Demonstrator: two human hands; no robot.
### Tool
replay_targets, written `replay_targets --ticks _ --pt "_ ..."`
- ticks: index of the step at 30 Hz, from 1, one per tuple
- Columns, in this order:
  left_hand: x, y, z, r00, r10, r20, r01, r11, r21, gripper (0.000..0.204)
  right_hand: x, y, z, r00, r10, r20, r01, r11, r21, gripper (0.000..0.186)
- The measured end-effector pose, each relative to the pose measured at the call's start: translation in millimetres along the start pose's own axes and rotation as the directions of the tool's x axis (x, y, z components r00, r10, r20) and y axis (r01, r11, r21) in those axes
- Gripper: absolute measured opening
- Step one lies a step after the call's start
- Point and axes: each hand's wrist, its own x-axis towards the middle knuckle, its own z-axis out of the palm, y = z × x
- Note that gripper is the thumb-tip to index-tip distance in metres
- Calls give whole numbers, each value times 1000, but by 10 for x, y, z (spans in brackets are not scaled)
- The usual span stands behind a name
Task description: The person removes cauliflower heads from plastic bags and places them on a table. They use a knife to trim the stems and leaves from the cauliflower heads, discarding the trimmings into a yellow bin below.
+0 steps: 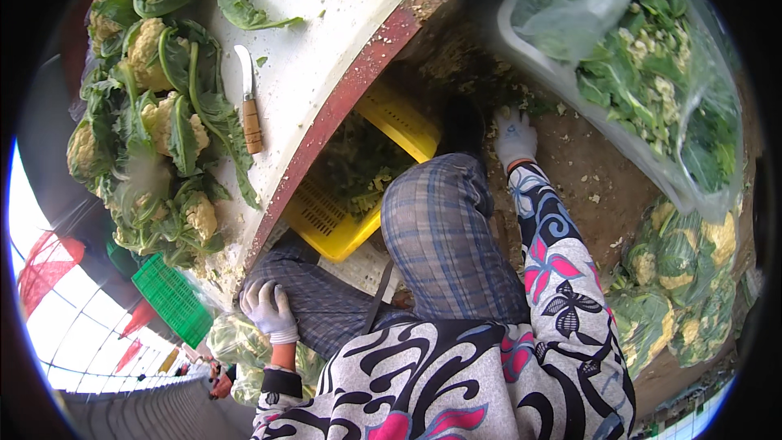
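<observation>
My left hand [267, 311], in a white glove, rests with spread fingers on my bent plaid-trousered leg. My right hand [515, 137], also gloved, reaches down beside my dark shoe [461, 126] to the dirt ground, fingers stretched among leaf scraps; I see nothing in it. Between my legs and the work surface, a yellow crate [326, 232] holds green leaves. On the white surface [293, 49] with its red edge lie a wooden-handled knife [251, 106] and a pile of leafy cauliflower heads [151, 53].
A large clear bag of leaves [635, 73] fills the upper right, with bagged cauliflowers [680, 265] below it. At lower left are a green crate [167, 293], more bagged cauliflower [236, 338] and a wire fence with red netting [45, 273].
</observation>
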Motion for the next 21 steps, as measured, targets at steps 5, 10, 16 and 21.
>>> replay_targets --ticks 5,10,16,21 --pt "129 97 -37 1000 8 9 -8 1000 -2 19 194 -170 134 991 102 88 -96 993 -66 31" --pt "124 126 -88 1000 -12 -5 12 1000 20 19 246 -164 229 991 121 55 -122 992 18 26" --pt "198 86 -50 998 11 -65 -11 1000 -2 17 284 -71 173 988 111 106 -112 994 5 33" --pt "147 76 -109 994 52 -101 -53 999 -5 19 94 83 238 986 167 6 -167 979 121 50"
